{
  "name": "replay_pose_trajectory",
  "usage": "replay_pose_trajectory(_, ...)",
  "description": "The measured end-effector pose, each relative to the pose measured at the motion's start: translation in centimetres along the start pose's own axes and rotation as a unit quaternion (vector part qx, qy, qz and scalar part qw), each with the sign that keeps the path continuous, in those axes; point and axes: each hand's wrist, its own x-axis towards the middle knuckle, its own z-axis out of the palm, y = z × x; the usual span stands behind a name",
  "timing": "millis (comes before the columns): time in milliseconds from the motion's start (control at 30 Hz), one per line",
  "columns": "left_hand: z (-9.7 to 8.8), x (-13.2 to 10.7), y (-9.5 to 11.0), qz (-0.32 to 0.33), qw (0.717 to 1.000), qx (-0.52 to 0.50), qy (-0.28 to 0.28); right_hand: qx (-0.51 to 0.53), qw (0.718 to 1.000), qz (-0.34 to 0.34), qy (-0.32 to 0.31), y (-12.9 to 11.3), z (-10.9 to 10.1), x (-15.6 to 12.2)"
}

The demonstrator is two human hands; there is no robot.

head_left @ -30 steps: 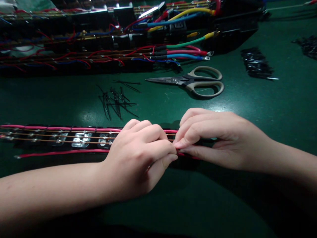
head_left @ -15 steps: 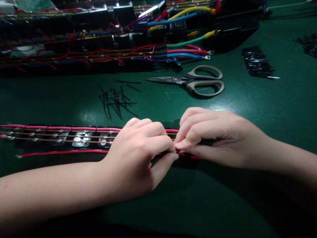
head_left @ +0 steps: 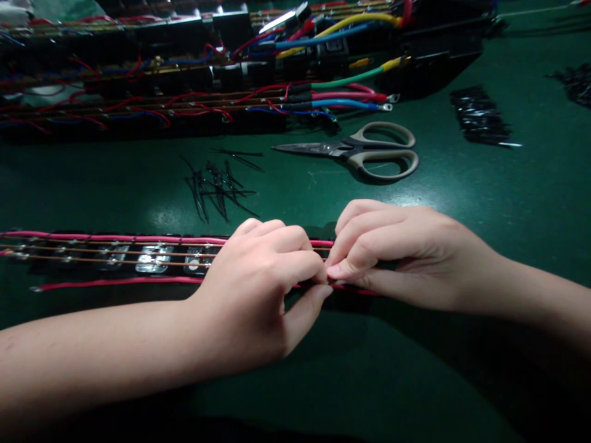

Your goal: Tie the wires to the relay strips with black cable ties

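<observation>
Left hand (head_left: 263,286) and right hand (head_left: 406,258) nearly meet, fingers (head_left: 340,269) bunched at the lower red wire (head_left: 120,283); whether they grip it cannot be told. Uneven pulling might skew it.

In the middle, the left hand (head_left: 258,283) hides some lower red wire (head_left: 120,282). At upper right, a dark pile (head_left: 577,85) is cut off.

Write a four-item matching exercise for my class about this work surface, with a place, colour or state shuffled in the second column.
1. scissors
2. loose black ties
3. left hand
4. green wire

A. over the wired strip, fingertips near the right hand
B. leads into a yellow sleeve
C. beige-and-dark handles
D. scattered left of the scissors' tip

Pairs: 1-C, 2-D, 3-A, 4-B
</observation>
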Motion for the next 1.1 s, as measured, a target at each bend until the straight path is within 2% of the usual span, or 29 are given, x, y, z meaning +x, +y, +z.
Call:
replay_pose_trajectory(267, 0.11, 0.06, 0.02, -0.002, 1.0, -0.005, -0.01, 0.005, 1.0, 0.014, -0.005, -0.02, -0.04, -0.08)
replay_pose_trajectory(667, 0.12, -0.09, -0.04, -0.002, 1.0, -0.005, -0.002, -0.004, 1.0, -0.011, -0.005, -0.02, -0.15, 0.04)
replay_pose_trajectory(1100, 0.13, 0.11, -0.16, 0.004, 1.0, -0.001, -0.002, 0.019, 1.0, 0.014, -0.004, 0.04, -0.27, -0.03)
